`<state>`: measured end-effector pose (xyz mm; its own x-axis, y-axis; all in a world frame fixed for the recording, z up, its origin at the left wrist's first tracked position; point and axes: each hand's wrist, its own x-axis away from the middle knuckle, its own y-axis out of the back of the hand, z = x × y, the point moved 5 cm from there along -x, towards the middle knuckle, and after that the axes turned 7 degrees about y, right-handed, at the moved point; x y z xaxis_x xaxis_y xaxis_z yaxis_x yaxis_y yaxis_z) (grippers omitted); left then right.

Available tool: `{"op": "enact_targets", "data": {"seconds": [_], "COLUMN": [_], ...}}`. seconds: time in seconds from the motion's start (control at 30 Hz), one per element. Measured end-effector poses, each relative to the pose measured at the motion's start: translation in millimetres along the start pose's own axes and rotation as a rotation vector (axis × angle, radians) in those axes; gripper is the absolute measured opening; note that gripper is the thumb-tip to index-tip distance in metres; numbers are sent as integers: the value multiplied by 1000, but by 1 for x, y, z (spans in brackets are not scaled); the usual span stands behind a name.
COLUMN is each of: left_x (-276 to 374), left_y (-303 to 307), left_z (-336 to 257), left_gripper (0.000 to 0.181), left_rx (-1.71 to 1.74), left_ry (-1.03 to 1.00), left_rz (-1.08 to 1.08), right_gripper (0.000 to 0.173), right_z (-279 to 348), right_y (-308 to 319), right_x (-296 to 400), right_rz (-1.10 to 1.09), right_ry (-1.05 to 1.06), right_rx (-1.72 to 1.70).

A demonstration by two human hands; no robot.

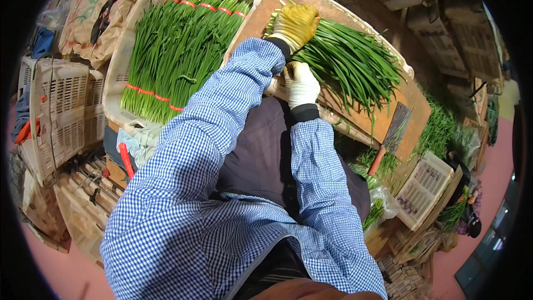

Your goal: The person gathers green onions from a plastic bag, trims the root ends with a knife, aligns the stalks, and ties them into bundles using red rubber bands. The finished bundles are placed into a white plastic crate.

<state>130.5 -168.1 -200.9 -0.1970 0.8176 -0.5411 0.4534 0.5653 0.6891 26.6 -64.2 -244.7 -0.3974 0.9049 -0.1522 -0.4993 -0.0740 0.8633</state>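
Observation:
My left hand (295, 25), in a yellow-coated glove, lies closed over the pale stem end of a loose bundle of garlic chives (349, 58). The bundle rests on a wooden board (416, 108) set over a plastic crate. My right hand (302, 83), in a white glove, is just below, by the board's near edge and the bundle's side; its fingers are curled and their tips are partly hidden. A cleaver (395, 129) with a wooden handle lies at the board's right end. To the left, a white plastic crate (114, 87) holds bunches of chives (183, 50) tied with red bands.
Red ties (125, 160) and a pale cloth (150, 143) sit below the left crate. More plastic crates (64, 108) stand at far left, and others at upper right. Loose greens (439, 125) lie beyond the board's right end. Another person (474, 225) is at far right.

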Motion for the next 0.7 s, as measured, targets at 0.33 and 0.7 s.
{"op": "enact_targets", "data": {"seconds": [0.33,0.7], "left_x": [-26,19], "left_y": [22,28], "left_z": [-18,-23], "left_gripper": [19,14], "left_rx": [90,79], "left_ry": [140,115], "left_rz": [351,147], "right_gripper": [13,14], "right_z": [2,-30], "right_y": [91,70], "right_x": [-50,-48], "right_rz": [-292,-190], "right_ry": [144,-47], "right_rx": [-91,-375]}}
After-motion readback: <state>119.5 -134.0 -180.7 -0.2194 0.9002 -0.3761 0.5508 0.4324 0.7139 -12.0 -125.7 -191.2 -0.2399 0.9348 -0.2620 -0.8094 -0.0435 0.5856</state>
